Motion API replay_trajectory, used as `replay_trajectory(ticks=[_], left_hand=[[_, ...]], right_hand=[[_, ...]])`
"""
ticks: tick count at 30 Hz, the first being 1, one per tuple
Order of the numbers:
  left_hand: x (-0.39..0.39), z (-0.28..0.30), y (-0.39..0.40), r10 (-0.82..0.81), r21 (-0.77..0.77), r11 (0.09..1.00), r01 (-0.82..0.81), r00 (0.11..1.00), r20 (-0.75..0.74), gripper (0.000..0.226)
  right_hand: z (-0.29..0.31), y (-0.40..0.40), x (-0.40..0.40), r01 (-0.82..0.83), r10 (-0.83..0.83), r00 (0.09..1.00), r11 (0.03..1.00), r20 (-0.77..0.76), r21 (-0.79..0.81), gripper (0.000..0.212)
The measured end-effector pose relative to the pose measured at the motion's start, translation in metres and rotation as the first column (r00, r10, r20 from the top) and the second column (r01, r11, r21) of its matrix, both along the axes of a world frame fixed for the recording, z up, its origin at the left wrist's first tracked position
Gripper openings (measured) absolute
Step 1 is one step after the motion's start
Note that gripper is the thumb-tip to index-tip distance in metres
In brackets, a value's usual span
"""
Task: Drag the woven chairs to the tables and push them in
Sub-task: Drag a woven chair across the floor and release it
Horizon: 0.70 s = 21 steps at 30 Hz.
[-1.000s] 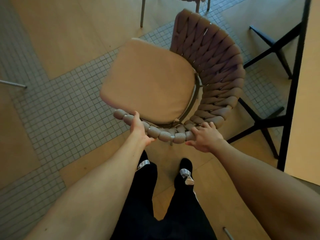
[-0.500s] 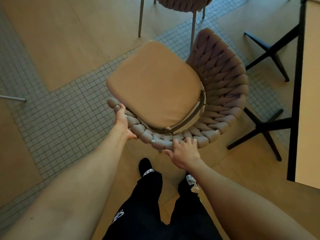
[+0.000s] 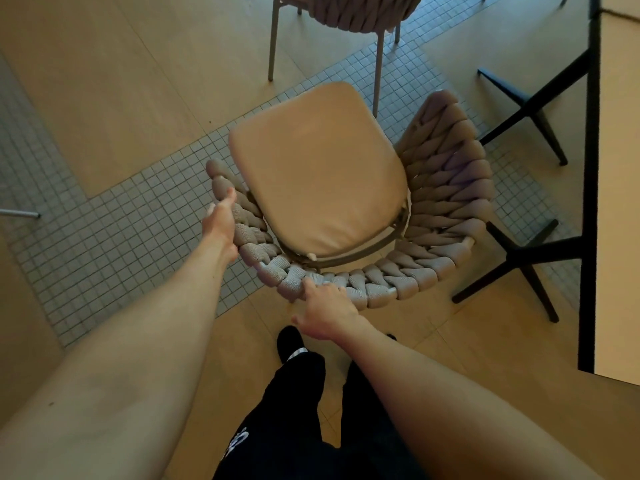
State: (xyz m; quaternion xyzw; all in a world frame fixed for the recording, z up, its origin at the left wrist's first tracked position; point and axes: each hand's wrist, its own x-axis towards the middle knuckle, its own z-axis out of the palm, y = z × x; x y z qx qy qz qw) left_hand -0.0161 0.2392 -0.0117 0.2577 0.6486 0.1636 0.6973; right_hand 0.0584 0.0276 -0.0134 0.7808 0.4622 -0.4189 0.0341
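1. A woven chair [image 3: 446, 216] with a tan seat cushion [image 3: 322, 174] stands at the centre of the view, straddling a wooden floor [image 3: 104, 81] and a diagonal strip of small grey mosaic tiles [image 3: 104, 244].
2. Its curved backrest of thick braided rope wraps from 9 o'clock round through 6 o'clock to 2 o'clock of the cushion.
3. The left hand [image 3: 221, 221] grips the backrest rim at 9 o'clock, thumb on top; its fingers curl over the far side, out of sight.
4. The right hand [image 3: 327, 311] holds the rim at 6 o'clock, fingers [image 3: 329, 289] hooked over the braid.
5. At 3 o'clock from the chair runs the worktop [image 3: 620, 202], pale with a black edge, and its black cross-shaped base [image 3: 523, 252] lies just beside the backrest.
6. A second woven chair [image 3: 356, 12] stands at 12 o'clock, with thin grey metal legs.
7. At 6 o'clock, the person's black trousers [image 3: 298, 427] and a dark shoe [image 3: 289, 342] show above the wooden floor.
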Motion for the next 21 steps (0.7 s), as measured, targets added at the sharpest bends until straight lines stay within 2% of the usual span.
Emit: replay_trajectory(ticks=[2,3,6,9,10,14,17,21], left_hand=[[-0.004,-0.017,-0.015,0.049,0.019,0.999,-0.049,0.998,-0.029,0.093],[-0.008,-0.037,-0.022,0.070,0.015,0.997,-0.070,0.997,-0.029,0.088],[0.001,-0.020,-0.073,0.170,-0.046,0.984,-0.171,0.985,-0.041,0.062],[0.014,-0.022,-0.120,0.297,-0.113,0.946,-0.304,0.952,-0.081,0.073],[0.019,-0.027,-0.133,0.329,-0.141,0.930,-0.340,0.940,-0.093,0.075],[0.048,-0.027,-0.184,0.465,-0.263,0.843,-0.470,0.881,-0.083,0.055],[0.068,-0.029,-0.213,0.519,-0.349,0.791,-0.502,0.853,-0.052,0.064],[0.100,-0.029,-0.237,0.612,-0.372,0.717,-0.589,0.788,-0.068,0.064]], right_hand=[[-0.001,-0.008,0.016,-0.060,0.061,0.998,0.998,-0.028,0.030,0.055],[-0.003,-0.014,0.026,-0.108,0.109,0.994,0.994,-0.025,0.026,0.056],[-0.011,-0.037,0.065,-0.280,0.282,0.959,0.958,0.025,-0.067,0.059],[-0.020,-0.058,0.112,-0.418,0.433,0.899,0.894,0.069,-0.162,0.063],[-0.021,-0.063,0.128,-0.446,0.466,0.881,0.876,0.083,-0.186,0.065],[-0.019,-0.079,0.191,-0.532,0.580,0.804,0.800,0.132,-0.276,0.072],[-0.018,-0.086,0.235,-0.579,0.657,0.732,0.739,0.180,-0.343,0.074],[-0.015,-0.085,0.282,-0.601,0.725,0.643,0.678,0.248,-0.423,0.070]])
